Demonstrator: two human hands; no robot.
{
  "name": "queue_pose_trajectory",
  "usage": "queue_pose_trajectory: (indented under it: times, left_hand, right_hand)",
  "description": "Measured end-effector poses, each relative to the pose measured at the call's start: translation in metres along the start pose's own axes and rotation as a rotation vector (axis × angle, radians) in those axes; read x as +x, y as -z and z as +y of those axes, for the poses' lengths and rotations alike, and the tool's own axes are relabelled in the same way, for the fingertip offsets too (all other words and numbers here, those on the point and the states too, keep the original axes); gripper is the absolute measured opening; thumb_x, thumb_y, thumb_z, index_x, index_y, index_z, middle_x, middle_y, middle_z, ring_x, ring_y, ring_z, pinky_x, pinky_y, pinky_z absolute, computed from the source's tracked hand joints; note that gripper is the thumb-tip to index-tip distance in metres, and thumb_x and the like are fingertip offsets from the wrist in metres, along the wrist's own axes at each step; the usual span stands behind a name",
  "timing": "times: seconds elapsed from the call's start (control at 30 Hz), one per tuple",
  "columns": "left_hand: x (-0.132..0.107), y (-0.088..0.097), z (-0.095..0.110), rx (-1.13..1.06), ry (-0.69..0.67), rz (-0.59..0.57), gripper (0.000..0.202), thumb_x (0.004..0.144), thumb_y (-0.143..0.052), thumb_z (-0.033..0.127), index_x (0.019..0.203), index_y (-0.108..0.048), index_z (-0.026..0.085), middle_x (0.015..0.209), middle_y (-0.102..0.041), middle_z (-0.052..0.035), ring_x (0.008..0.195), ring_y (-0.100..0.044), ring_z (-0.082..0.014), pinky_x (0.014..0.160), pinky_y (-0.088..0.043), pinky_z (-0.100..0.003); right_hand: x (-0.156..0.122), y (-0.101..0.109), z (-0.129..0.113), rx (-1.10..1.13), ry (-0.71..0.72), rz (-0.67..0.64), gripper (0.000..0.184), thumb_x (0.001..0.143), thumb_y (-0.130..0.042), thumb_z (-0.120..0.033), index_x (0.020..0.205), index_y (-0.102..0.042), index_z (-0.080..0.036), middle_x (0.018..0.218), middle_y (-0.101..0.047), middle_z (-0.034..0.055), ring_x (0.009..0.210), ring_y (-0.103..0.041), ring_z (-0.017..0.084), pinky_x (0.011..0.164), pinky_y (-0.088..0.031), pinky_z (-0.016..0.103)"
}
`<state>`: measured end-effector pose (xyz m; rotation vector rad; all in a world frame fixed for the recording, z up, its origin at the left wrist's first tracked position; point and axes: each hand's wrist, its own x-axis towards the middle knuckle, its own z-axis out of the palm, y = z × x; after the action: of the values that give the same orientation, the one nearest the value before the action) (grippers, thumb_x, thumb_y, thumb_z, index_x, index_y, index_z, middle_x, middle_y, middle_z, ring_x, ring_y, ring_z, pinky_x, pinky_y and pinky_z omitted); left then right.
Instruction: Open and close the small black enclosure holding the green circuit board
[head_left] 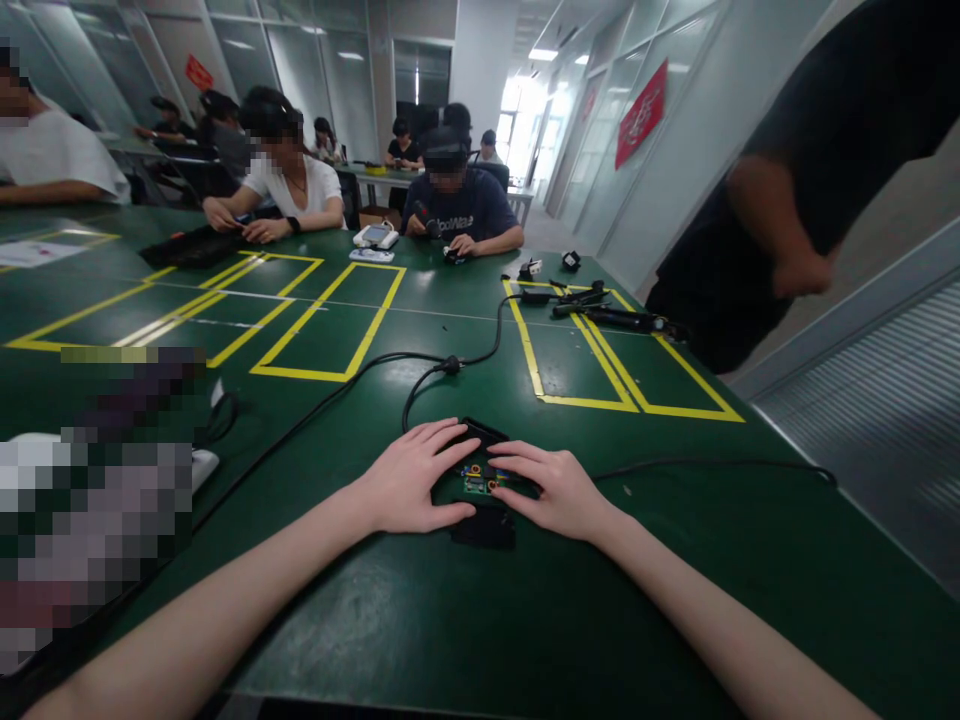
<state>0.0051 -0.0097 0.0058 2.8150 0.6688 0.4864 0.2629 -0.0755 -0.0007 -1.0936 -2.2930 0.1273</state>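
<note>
Where the green table (465, 620) nears its front edge, a small black device (484, 480) lies opened, its circuit board (478, 482) exposed. Left hand (409, 482) and right hand (551, 490) rest flat on either side, fingers spread and touching it. A black cable (420, 375) runs behind toward the yellow tape boxes (330, 330).

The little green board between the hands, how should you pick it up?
Best by its bare long edges, pinched from both sides. The green circuit board lies flat in an open black casing, parts facing up, left hand and right hand flanking it.
</note>
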Motion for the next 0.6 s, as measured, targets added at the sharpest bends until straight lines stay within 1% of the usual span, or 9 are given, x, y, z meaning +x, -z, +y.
queue_pose_trajectory:
  times: [0.07,0.13,0.23,0.3,0.37,0.43,0.6]
  left_hand:
    - [0.0001,-0.0019,-0.0012,0.002,-0.004,0.023,0.077,0.088,-0.071,0.056,0.151,-0.048,0.019,0.158,-0.048,-0.0182,0.146,-0.046,-0.0368,0.117,-0.042,-0.055]
    - [0.0014,-0.0014,-0.0009,0.004,0.002,0.051,0.068,0.089,-0.071,0.052,0.146,-0.054,0.019,0.152,-0.055,-0.0177,0.139,-0.053,-0.0352,0.114,-0.046,-0.053]
    - [0.0042,0.0023,0.0012,-0.025,-0.001,0.071,0.041,0.09,-0.071,0.04,0.124,-0.066,0.019,0.125,-0.071,-0.0113,0.116,-0.066,-0.0284,0.101,-0.054,-0.043]
    - [0.0054,0.0042,0.0021,-0.067,-0.025,0.066,0.027,0.09,-0.071,0.035,0.112,-0.069,0.019,0.11,-0.074,-0.0074,0.103,-0.069,-0.0247,0.091,-0.056,-0.037]
    - [0.0057,0.0043,0.0023,-0.096,-0.049,0.064,0.023,0.09,-0.071,0.035,0.107,-0.07,0.018,0.103,-0.074,-0.0065,0.097,-0.069,-0.0234,0.085,-0.056,-0.034]
    - [0.0054,0.0028,0.0018,-0.108,-0.059,0.079,0.024,0.092,-0.07,0.036,0.108,-0.07,0.018,0.103,-0.073,-0.0071,0.096,-0.069,-0.0229,0.084,-0.056,-0.033]
    - [0.0042,-0.0014,-0.0012,-0.114,-0.032,0.127,0.027,0.096,-0.065,0.036,0.118,-0.07,0.02,0.119,-0.068,-0.0096,0.104,-0.068,-0.0231,0.089,-0.057,-0.035]
  right_hand:
    - [0.0001,0.0017,0.0026,0.008,-0.04,-0.031,0.025,0.094,-0.068,-0.027,0.119,-0.073,-0.022,0.125,-0.075,0.0104,0.104,-0.077,0.023,0.087,-0.064,0.034]
    - [0.0,0.0033,0.0032,0.046,-0.058,-0.047,0.032,0.091,-0.073,-0.032,0.121,-0.072,-0.022,0.127,-0.075,0.0112,0.107,-0.076,0.025,0.091,-0.063,0.037]
    - [0.0005,0.0045,0.0013,0.109,-0.068,-0.059,0.043,0.085,-0.079,-0.037,0.124,-0.071,-0.022,0.123,-0.075,0.0114,0.107,-0.076,0.026,0.092,-0.062,0.038]
    - [0.0012,0.0043,-0.0002,0.144,-0.077,-0.056,0.039,0.085,-0.078,-0.035,0.122,-0.072,-0.022,0.116,-0.077,0.0102,0.102,-0.076,0.024,0.089,-0.062,0.036]
    - [0.0019,0.0033,-0.0011,0.172,-0.082,-0.051,0.032,0.087,-0.076,-0.03,0.117,-0.073,-0.021,0.112,-0.077,0.0091,0.098,-0.076,0.022,0.086,-0.062,0.033]
    - [0.0022,0.0017,-0.0013,0.176,-0.083,-0.041,0.027,0.087,-0.074,-0.026,0.113,-0.073,-0.021,0.109,-0.077,0.0083,0.096,-0.076,0.022,0.085,-0.062,0.033]
    - [0.0025,-0.0025,0.0002,0.088,-0.127,0.014,0.023,0.087,-0.072,-0.026,0.11,-0.074,-0.021,0.108,-0.077,0.0082,0.094,-0.077,0.022,0.082,-0.062,0.033]
